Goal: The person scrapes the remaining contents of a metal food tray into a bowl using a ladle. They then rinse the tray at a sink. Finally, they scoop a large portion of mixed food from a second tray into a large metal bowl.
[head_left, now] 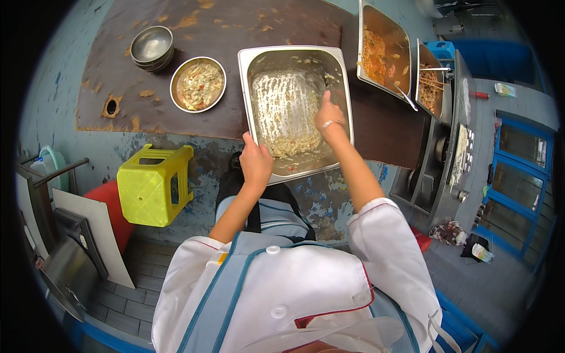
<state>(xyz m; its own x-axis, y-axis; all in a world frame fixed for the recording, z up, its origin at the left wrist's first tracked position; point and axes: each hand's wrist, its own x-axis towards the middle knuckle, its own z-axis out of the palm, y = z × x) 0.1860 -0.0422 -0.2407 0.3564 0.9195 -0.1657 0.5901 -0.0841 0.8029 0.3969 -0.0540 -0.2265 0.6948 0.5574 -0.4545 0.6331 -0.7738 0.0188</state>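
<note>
A deep stainless steel food pan (pixel 243 84) tilts up before me over the table's front edge. My left hand (pixel 257 162) grips its near left rim, thumb over the edge. Scrambled, egg-like food (pixel 293 145) lies along the near end of the pan, and smears streak its bottom. My right hand (pixel 330 115) is inside the pan near the right wall, thumb pointing away from me, slightly blurred. Whether it holds a utensil is not clear. Left of the pan, a round steel bowl (pixel 173 86) holds similar food (pixel 201 86) with red bits.
Stacked steel bowls (pixel 152 46) stand at the back left of the worn brown table (pixel 128 88). To the right are two food pans, one with orange-red food (pixel 375 53), one with chopsticks (pixel 432 81). A yellow plastic stool (pixel 148 189) is at lower left, a steel counter (pixel 441 189) at right.
</note>
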